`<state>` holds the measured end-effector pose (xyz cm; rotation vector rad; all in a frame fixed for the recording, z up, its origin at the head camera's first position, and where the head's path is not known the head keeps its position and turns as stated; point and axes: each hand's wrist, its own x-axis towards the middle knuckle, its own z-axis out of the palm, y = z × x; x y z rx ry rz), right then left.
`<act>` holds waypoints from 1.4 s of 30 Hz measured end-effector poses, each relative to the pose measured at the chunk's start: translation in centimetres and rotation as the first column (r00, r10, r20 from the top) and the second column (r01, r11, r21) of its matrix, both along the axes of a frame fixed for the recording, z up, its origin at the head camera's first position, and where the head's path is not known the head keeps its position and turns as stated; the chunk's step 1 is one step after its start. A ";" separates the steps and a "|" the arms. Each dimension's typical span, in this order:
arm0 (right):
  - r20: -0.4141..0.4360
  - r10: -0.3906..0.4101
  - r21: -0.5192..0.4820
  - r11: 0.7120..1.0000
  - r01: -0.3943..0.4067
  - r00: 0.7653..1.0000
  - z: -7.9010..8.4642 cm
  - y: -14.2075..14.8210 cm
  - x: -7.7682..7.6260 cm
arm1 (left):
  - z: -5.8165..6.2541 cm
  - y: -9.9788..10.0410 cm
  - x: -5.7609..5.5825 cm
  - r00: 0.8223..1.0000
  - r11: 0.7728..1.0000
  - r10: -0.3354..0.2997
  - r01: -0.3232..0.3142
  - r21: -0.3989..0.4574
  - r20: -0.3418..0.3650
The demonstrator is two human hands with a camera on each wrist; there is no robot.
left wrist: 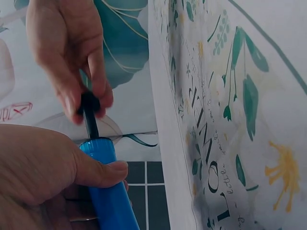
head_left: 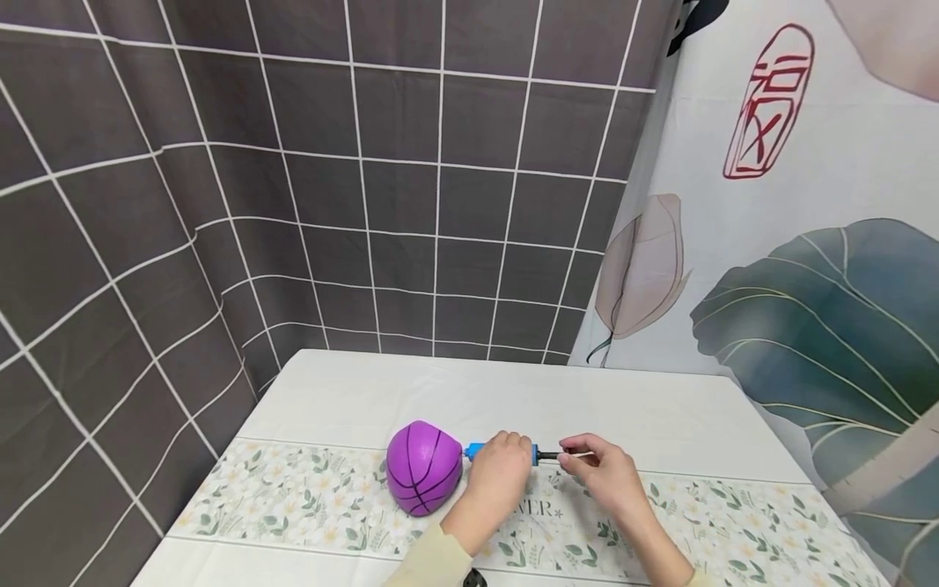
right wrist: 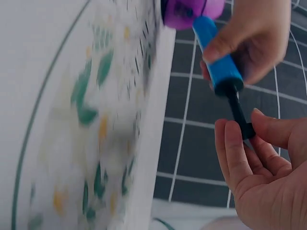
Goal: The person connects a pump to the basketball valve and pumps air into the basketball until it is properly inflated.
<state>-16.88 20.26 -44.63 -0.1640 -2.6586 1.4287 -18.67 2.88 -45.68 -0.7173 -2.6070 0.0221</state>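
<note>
A purple ball (head_left: 421, 469) with black lines sits on the table, its upper right side looking flattened. A blue hand pump (left wrist: 112, 203) points its tip at the ball's right side, close against it in the head view. My left hand (head_left: 502, 469) grips the pump's barrel, thumb along the blue tube. To the right, my right hand (head_left: 605, 477) pinches the small black handle (right wrist: 247, 131) between thumb and fingers. A stretch of black rod (left wrist: 90, 123) shows between handle and barrel.
A white cloth with a flowered band and lettering covers the table (head_left: 308, 391). Behind it hangs a dark curtain (head_left: 396, 196) with a white grid. A pale curtain (head_left: 807, 196) with large leaves hangs at the right.
</note>
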 end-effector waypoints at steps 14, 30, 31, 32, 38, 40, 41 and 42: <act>0.041 0.011 -0.045 0.999 -0.009 0.999 -0.1 -1.0 -0.3 | 0.1 0.2 0.1 1.000 1.000 -0.026 0.026 -0.002 0.012; 0.105 -0.004 -0.009 1.000 0.005 0.994 1.5 3.3 0.2 | 0.5 0.0 -0.1 0.993 1.000 -0.015 0.013 0.025 0.113; 0.112 -0.003 -0.008 1.000 0.004 0.994 1.7 3.8 0.2 | 0.5 0.0 -0.1 0.992 1.000 -0.015 0.012 0.024 0.122; 0.115 -0.004 -0.005 1.000 0.005 0.993 1.8 4.2 0.3 | 0.6 -0.1 -0.1 0.991 1.000 -0.016 0.013 0.024 0.131; 0.123 -0.015 -0.018 1.000 0.018 0.992 2.3 5.7 0.1 | 0.8 -0.5 -0.5 0.989 1.000 -0.017 0.014 0.025 0.147; 0.121 -0.022 -0.020 1.000 0.024 0.992 2.3 5.7 0.0 | 0.7 -0.6 -0.6 0.989 1.000 -0.013 0.010 0.023 0.149; 0.119 -0.026 -0.017 0.999 0.028 0.993 2.3 5.7 0.0 | 0.7 -0.6 -0.7 0.989 1.000 -0.012 0.008 0.024 0.148; 0.120 -0.031 -0.018 0.999 0.033 0.992 2.2 5.5 0.0 | 0.6 -0.6 -0.8 0.989 1.000 -0.010 0.007 0.024 0.149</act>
